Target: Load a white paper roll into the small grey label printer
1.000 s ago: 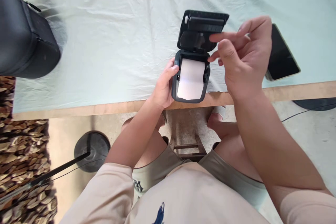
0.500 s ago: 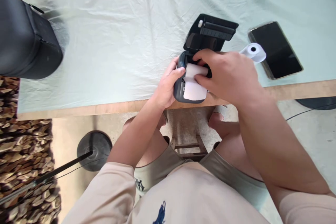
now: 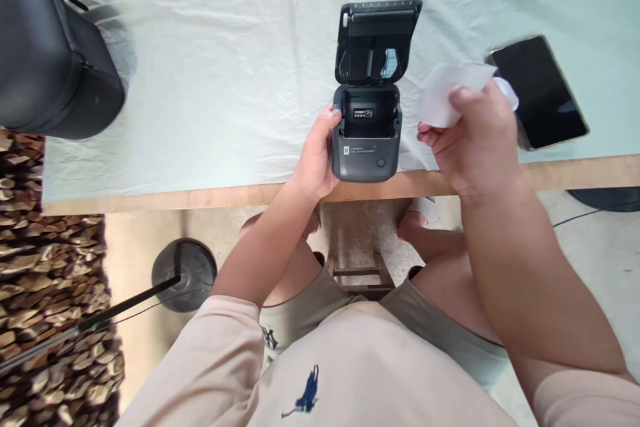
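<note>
A small dark grey label printer [image 3: 366, 161] stands at the table's front edge with its lid [image 3: 376, 40] flipped up and its paper bay bare. My left hand [image 3: 319, 150] grips the printer's left side, thumb on the upper edge. To the right of it, my right hand [image 3: 473, 123] pinches a piece of white paper [image 3: 440, 95] between thumb and fingers; whether a roll is attached is hidden by the hand. Just behind that hand, part of a white paper roll [image 3: 508, 92] shows beside the phone.
A phone with a black screen [image 3: 543, 90] lies at the right. At the far left sits a black zip case [image 3: 60, 60]. A pale green cloth [image 3: 210, 80] covers the table, with a wooden front edge [image 3: 200, 199]. A round black stand base [image 3: 184, 275] rests on the floor.
My right hand has drawn the white paper out of the printer and moved right, toward the phone. The printer has turned to face me more squarely, still in my left hand.
</note>
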`<action>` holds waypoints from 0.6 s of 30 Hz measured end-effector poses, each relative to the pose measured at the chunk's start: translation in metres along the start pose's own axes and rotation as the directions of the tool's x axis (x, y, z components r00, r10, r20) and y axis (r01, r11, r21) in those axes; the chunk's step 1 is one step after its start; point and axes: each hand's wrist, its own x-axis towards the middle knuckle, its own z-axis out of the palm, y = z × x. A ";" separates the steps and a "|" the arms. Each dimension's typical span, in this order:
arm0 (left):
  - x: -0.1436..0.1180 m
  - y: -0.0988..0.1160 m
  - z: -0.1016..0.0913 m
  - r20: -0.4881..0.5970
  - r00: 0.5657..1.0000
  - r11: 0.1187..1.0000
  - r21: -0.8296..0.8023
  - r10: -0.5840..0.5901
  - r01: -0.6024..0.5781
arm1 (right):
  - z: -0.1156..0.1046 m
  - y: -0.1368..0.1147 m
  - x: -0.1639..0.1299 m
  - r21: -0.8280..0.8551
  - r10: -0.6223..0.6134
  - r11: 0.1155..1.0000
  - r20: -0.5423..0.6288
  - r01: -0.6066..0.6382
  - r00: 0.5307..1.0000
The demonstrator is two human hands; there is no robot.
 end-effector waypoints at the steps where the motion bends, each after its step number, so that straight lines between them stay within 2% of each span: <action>1: 0.000 0.000 0.000 -0.002 1.000 1.000 -0.008 0.000 0.000 | 0.002 0.004 -0.001 0.032 0.035 0.999 -0.017 -0.034 0.999; 3: 0.000 0.000 0.001 -0.006 1.000 1.000 -0.020 0.006 -0.006 | 0.005 0.007 -0.004 0.073 0.082 0.994 -0.052 -0.079 0.995; 6: 0.000 0.001 0.003 0.015 0.999 0.999 -0.025 0.031 -0.030 | 0.007 0.006 -0.007 0.042 0.090 0.995 -0.062 -0.087 0.994; 10: 0.001 0.002 0.004 0.008 1.000 1.000 0.008 0.014 -0.015 | 0.004 0.001 -0.010 -0.132 0.034 0.990 -0.088 -0.045 0.996; 13: 0.001 0.002 0.003 -0.015 1.000 0.999 0.041 0.013 -0.012 | 0.002 0.004 -0.012 -0.329 -0.038 0.944 -0.120 -0.003 0.992; 15: 0.000 0.002 0.003 0.016 1.000 0.998 0.054 0.014 -0.015 | 0.002 0.006 -0.014 -0.446 -0.048 0.895 -0.088 0.004 0.995; 18: -0.001 0.001 0.003 0.029 0.999 0.997 0.073 0.029 -0.031 | 0.003 0.000 -0.021 -0.479 -0.103 0.875 -0.037 0.073 0.994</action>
